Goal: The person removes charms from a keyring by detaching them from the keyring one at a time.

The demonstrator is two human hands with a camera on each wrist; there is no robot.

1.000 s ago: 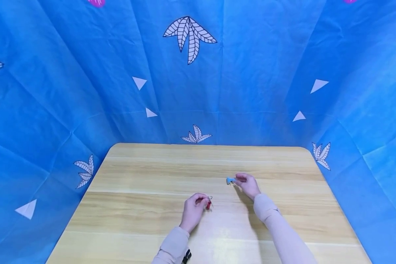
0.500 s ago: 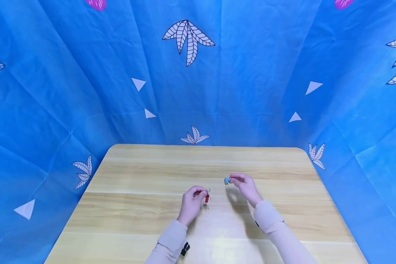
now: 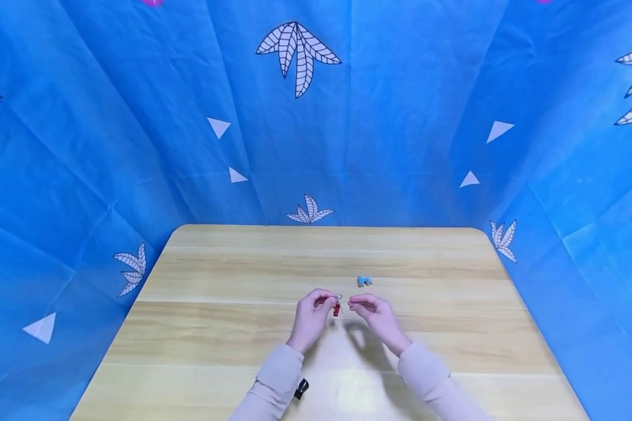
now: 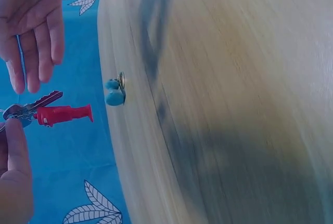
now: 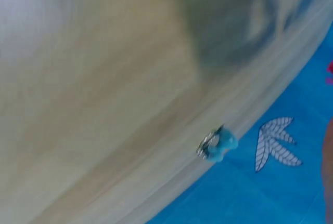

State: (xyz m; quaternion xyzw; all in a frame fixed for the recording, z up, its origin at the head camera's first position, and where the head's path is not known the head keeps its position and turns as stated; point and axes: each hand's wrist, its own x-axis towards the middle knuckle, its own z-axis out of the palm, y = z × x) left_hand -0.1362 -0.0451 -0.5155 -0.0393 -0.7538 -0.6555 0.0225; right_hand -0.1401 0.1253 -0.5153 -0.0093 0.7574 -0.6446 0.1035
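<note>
The left hand (image 3: pixel 311 318) pinches a small key ring carrying a silver key with a red plastic fob (image 4: pixel 49 110) just above the pale wooden surface (image 3: pixel 216 327), the fob's long axis running from the left fingertips toward the right hand (image 3: pixel 376 316). The right hand hovers just beside the fob with fingers loosely extended, gripping nothing. A small blue plastic charm on a metal ring (image 3: pixel 365 282) lies on the surface just beyond, nearer the right hand.
</note>
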